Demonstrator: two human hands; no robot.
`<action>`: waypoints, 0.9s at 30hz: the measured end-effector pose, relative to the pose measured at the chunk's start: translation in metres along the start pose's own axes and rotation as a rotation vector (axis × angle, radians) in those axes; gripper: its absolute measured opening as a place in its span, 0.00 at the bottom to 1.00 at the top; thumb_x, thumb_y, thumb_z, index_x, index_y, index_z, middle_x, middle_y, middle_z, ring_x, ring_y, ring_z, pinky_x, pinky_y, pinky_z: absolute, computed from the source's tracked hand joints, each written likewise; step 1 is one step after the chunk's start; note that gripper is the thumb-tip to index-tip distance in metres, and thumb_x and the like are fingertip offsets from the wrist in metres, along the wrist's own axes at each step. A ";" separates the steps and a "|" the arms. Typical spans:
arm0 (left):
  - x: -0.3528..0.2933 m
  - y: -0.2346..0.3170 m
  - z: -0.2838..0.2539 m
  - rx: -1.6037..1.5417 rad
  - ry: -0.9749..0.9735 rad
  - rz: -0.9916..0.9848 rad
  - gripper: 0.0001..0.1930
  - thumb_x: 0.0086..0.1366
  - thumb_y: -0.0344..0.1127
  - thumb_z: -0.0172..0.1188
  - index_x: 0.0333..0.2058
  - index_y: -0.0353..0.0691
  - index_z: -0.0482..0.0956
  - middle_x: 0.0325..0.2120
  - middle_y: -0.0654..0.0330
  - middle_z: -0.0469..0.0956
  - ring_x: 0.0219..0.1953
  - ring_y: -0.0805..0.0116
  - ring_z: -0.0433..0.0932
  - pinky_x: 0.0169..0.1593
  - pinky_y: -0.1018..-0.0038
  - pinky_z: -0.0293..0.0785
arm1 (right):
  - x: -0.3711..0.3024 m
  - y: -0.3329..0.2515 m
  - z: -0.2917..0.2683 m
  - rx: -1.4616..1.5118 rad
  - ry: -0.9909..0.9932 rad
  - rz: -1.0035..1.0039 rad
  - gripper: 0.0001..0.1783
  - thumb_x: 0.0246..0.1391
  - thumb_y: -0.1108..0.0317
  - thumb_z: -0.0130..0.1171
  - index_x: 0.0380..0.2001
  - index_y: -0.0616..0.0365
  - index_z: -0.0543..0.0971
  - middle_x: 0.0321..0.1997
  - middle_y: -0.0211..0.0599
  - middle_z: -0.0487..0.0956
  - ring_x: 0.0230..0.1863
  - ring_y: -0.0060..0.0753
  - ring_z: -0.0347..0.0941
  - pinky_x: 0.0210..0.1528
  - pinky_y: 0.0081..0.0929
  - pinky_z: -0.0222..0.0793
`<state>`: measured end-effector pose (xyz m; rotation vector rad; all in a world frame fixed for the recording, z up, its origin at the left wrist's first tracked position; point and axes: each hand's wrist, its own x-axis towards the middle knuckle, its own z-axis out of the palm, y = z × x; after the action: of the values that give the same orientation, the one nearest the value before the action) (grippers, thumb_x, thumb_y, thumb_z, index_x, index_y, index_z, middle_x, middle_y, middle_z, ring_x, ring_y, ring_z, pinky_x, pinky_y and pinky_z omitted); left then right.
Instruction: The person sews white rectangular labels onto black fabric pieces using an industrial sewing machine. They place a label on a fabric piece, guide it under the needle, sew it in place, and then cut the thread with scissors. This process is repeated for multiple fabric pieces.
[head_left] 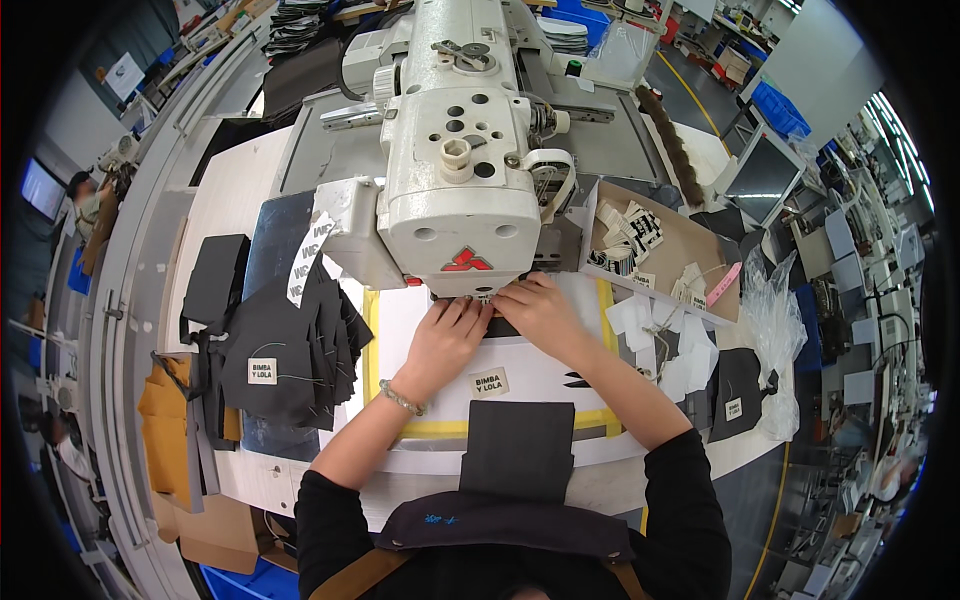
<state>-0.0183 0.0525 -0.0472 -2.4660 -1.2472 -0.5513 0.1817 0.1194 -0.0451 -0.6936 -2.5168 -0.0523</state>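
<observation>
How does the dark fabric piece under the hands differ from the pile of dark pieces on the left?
The dark fabric piece lies single and flat, running from the table's near edge up under the left hand and right hand; the pile is many pieces fanned and overlapping, untouched. The pile's white label faces up; the single piece shows none. Both are dark.

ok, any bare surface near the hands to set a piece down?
Bare white bed between the dark fabric stack and left hand. Crowded: white label pile beside the right hand; dark piece toward the person.
</observation>
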 end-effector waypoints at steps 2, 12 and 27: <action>0.000 0.008 -0.001 0.023 -0.047 -0.045 0.21 0.58 0.37 0.60 0.50 0.38 0.78 0.46 0.59 0.79 0.52 0.64 0.74 0.52 0.66 0.68 | 0.000 -0.001 -0.003 -0.033 -0.024 0.009 0.09 0.47 0.66 0.62 0.33 0.56 0.81 0.43 0.30 0.81 0.45 0.27 0.74 0.49 0.30 0.63; -0.008 0.016 -0.001 -0.049 -0.140 -0.152 0.29 0.60 0.48 0.60 0.56 0.38 0.72 0.56 0.58 0.72 0.61 0.63 0.66 0.56 0.64 0.62 | -0.024 -0.017 -0.022 -0.159 -0.140 -0.034 0.23 0.52 0.56 0.63 0.51 0.50 0.78 0.55 0.25 0.77 0.53 0.25 0.68 0.48 0.35 0.59; -0.011 0.014 -0.012 -0.179 -0.191 -0.218 0.34 0.61 0.51 0.59 0.61 0.39 0.66 0.59 0.57 0.69 0.63 0.62 0.64 0.62 0.58 0.56 | -0.016 -0.026 -0.015 -0.077 -0.201 0.062 0.27 0.52 0.55 0.62 0.52 0.55 0.75 0.54 0.31 0.75 0.54 0.31 0.68 0.52 0.36 0.60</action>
<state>-0.0147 0.0317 -0.0437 -2.5965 -1.6209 -0.5108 0.1883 0.0871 -0.0377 -0.8457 -2.6942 -0.0609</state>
